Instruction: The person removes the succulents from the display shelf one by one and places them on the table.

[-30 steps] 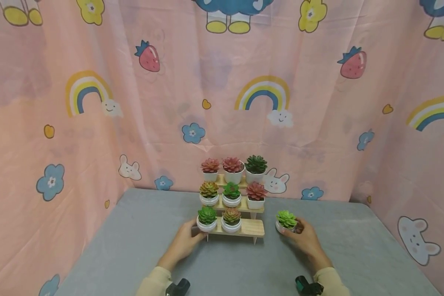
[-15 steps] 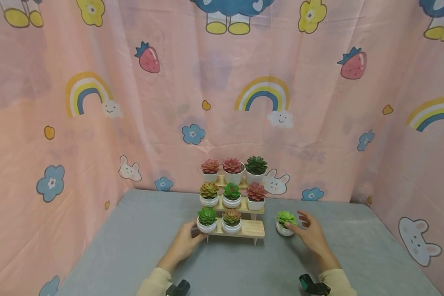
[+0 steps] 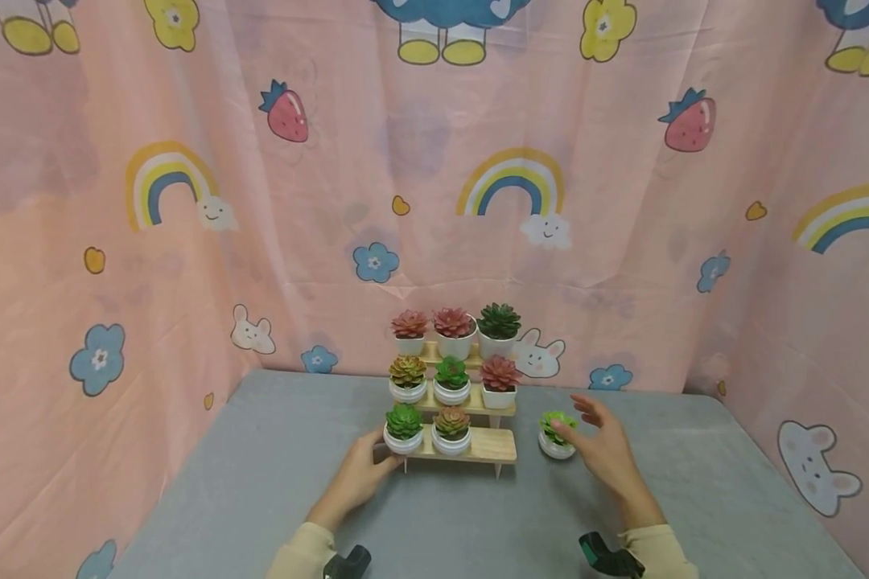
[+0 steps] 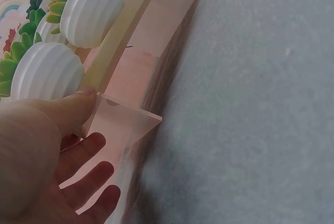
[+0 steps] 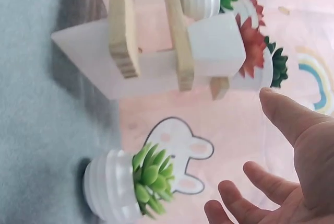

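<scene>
A three-tier wooden stand (image 3: 489,444) holds several small white pots of succulents, with room at the right of its bottom shelf. My left hand (image 3: 378,453) rests against the stand's left end. In the left wrist view its thumb (image 4: 70,110) touches the shelf edge beside a ribbed white pot (image 4: 46,72), and the fingers lie straight below. A light-green succulent pot (image 3: 555,435) stands alone on the table right of the stand. My right hand (image 3: 578,421) hovers just beside it with fingers spread, holding nothing. The right wrist view shows that pot (image 5: 121,191) apart from the open right hand (image 5: 245,151).
Grey cloth covers the table (image 3: 261,466). A pink cartoon-print curtain (image 3: 188,241) closes in the back and both sides. Wrist cameras (image 3: 604,555) sit at both cuffs near the bottom edge.
My right hand has let go of the light-green pot and drawn slightly up and back with fingers spread; the pot stays on the table. The left hand has not moved.
</scene>
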`<state>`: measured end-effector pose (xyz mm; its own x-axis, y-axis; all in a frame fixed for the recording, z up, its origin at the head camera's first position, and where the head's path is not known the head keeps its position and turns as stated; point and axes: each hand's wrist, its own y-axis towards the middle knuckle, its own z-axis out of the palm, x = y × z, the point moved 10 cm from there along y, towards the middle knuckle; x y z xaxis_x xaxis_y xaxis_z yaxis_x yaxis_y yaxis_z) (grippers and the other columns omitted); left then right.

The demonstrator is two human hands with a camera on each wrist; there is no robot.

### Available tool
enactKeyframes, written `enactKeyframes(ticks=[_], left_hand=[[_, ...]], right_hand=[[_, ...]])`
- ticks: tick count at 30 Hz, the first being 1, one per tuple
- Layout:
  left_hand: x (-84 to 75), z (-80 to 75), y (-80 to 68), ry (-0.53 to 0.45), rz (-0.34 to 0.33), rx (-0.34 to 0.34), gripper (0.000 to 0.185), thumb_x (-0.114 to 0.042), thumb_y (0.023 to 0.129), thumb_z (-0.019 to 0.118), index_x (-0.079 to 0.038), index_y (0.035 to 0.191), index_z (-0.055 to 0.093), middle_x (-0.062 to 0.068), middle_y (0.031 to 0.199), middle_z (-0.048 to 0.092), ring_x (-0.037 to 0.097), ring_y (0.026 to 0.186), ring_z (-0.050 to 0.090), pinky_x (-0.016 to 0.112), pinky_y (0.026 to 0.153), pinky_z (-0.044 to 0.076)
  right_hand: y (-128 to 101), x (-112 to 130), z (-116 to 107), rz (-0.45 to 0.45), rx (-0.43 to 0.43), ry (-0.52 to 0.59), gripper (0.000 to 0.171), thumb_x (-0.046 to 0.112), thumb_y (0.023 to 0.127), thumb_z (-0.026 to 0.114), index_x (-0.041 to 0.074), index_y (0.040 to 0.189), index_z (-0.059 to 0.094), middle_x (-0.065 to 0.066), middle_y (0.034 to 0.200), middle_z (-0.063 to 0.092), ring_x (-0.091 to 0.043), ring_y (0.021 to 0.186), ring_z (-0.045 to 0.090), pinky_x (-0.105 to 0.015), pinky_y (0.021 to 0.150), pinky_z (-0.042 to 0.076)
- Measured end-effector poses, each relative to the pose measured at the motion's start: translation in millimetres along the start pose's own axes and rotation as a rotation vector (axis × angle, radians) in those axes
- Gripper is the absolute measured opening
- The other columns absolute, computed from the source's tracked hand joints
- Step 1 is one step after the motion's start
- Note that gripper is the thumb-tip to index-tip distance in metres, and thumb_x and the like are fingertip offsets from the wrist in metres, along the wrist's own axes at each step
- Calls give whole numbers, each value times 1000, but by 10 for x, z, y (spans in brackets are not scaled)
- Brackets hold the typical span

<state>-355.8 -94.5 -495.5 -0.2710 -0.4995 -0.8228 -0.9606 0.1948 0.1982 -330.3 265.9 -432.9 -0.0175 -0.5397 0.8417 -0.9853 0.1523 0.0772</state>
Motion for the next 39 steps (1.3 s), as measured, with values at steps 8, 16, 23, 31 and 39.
enactKeyframes(ticks=[8,16,23,31,39], left_hand=[[29,6,5,3,-15,4,52,-16,92,74,-6,140,58,16,141,61,39,134,55,62,111,43],[5,-6,7,4,-3,-4,49,-16,92,75,-5,137,60,16,139,63,39,133,56,61,111,42],[-10,-5,8,4,10,-2,48,-15,91,75,-5,136,61,17,138,64,39,132,56,62,111,42],[-15,-33,0,1,23,-7,47,-14,91,75,-4,135,62,17,136,65,40,130,58,61,109,44],[-3,-13,2,13,7,2,48,-16,92,75,-5,137,61,17,138,64,38,132,57,60,111,43]], right_hand=[[-66,235,32,-122,-6,35,64,25,97,69,-2,148,42,-30,151,44,-45,138,40,-67,114,29],[-126,411,115,-213,-43,39,54,22,97,69,-1,142,50,-27,140,57,-43,128,53,-57,104,44],[-180,508,361,-244,14,43,53,20,95,70,-1,140,52,-25,140,58,-42,126,54,-60,103,45],[-231,579,710,-241,123,78,53,19,92,73,1,139,56,-21,139,60,-39,126,55,-58,101,47],[-246,571,951,-265,178,136,49,15,90,76,0,134,59,-19,136,62,-36,126,56,-55,104,46]])
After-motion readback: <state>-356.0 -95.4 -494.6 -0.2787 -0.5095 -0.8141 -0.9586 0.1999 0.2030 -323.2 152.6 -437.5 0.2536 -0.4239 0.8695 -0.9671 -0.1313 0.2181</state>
